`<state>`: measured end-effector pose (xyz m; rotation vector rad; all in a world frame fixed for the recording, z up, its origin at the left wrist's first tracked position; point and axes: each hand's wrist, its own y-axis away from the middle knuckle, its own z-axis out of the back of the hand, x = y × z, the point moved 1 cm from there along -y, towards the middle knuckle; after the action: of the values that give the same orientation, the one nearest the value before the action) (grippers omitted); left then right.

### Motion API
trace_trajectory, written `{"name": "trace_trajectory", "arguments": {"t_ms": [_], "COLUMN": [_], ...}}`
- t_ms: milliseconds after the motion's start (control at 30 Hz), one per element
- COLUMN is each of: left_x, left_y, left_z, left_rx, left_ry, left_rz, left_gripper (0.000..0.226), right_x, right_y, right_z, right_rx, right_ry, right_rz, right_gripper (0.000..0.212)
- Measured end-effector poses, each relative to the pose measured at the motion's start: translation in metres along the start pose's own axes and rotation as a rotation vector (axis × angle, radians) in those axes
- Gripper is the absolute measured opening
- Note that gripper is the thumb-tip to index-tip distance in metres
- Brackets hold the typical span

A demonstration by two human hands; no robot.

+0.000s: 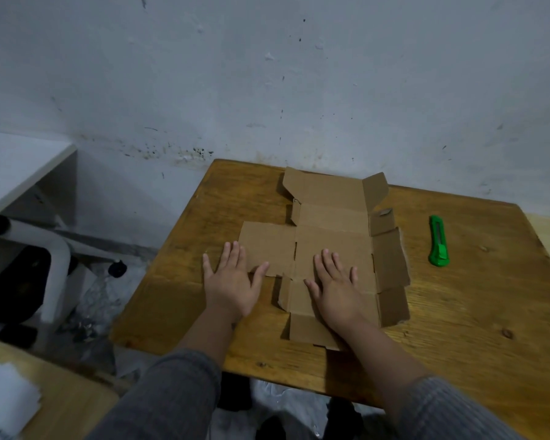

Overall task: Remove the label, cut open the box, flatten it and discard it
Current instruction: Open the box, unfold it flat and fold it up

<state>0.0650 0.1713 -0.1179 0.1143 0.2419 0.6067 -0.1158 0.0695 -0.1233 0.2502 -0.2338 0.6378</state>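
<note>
- My left hand (pixel 231 285) and right hand (pixel 337 285) lie flat, fingers straight, pressing the unfolded brown cardboard box (pixel 329 236) on the wooden table (pixel 458 312)
- I judge it light, stiff, springy at creases; grip two opposite edges
- Green plastic utility knife (pixel 438 241) lies apart, right

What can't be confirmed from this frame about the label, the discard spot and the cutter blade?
- Label: none shows on the upturned face of the flattened box; its underside lies against the table, and the left hand and right hand cover parts.
- Discard spot: no bin in the head view; the floor at left is dark and blurred.
- Green cutter: too small to tell whether the blade is out.
</note>
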Motion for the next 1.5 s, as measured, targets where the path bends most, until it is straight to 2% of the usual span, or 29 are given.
{"name": "trace_trajectory", "arguments": {"t_ms": [100, 200, 367, 467, 567, 800, 933, 1000, 1067, 1167, 1267, 1367, 1500], "left_x": [-0.015, -0.036, -0.072, -0.088, -0.098, -0.090, -0.081, -0.081, -0.082, -0.082, -0.081, -0.080, -0.082], "left_y": [-0.004, -0.015, -0.039, -0.054, -0.066, -0.083, -0.084, -0.084, -0.085, -0.085, -0.085, -0.087, -0.088], "left_z": [0.012, 0.026, 0.046, 0.045, 0.035, 0.001, -0.015, -0.018, -0.018, -0.019, -0.022, -0.024, -0.021], "left_rx": [-0.016, -0.076, -0.076, -0.050, -0.039, 0.042, -0.108, -0.122, -0.108, -0.086, -0.136, -0.143, -0.130], "left_ry": [-0.011, -0.023, -0.127, -0.174, -0.237, -0.201, -0.131, -0.124, -0.125, -0.139, -0.070, -0.050, -0.075], "left_rz": [0.030, -0.006, -0.118, -0.207, -0.283, -0.195, -0.263, -0.259, -0.236, -0.219, -0.232, -0.249, -0.253], "left_gripper": [0.093, 0.085, 0.068, 0.067, 0.073, 0.101, 0.107, 0.105, 0.105, 0.105, 0.102, 0.101, 0.104], "right_x": [0.002, -0.001, -0.024, -0.043, -0.057, -0.095, -0.108, -0.110, -0.112, -0.117, -0.125, -0.126, -0.123], "right_y": [-0.002, -0.010, -0.035, -0.057, -0.080, -0.104, -0.105, -0.107, -0.112, -0.132, -0.159, -0.176, -0.179], "right_z": [0.004, 0.022, 0.061, 0.079, 0.086, 0.065, 0.048, 0.045, 0.046, 0.058, 0.075, 0.089, 0.090], "right_rx": [-0.025, -0.103, -0.313, -0.283, -0.238, -0.057, -0.050, -0.068, -0.138, -0.305, -0.434, -0.460, -0.525], "right_ry": [-0.035, -0.118, 0.008, 0.111, 0.211, 0.263, 0.203, 0.180, 0.102, -0.244, -0.551, -0.870, -1.062], "right_rz": [-0.006, -0.026, -0.112, -0.156, -0.119, -0.245, -0.265, -0.261, -0.258, -0.293, -0.385, -0.503, -0.551], "right_gripper": [0.059, 0.052, 0.038, 0.050, 0.058, 0.067, 0.066, 0.064, 0.061, 0.050, 0.045, 0.044, 0.042]}}
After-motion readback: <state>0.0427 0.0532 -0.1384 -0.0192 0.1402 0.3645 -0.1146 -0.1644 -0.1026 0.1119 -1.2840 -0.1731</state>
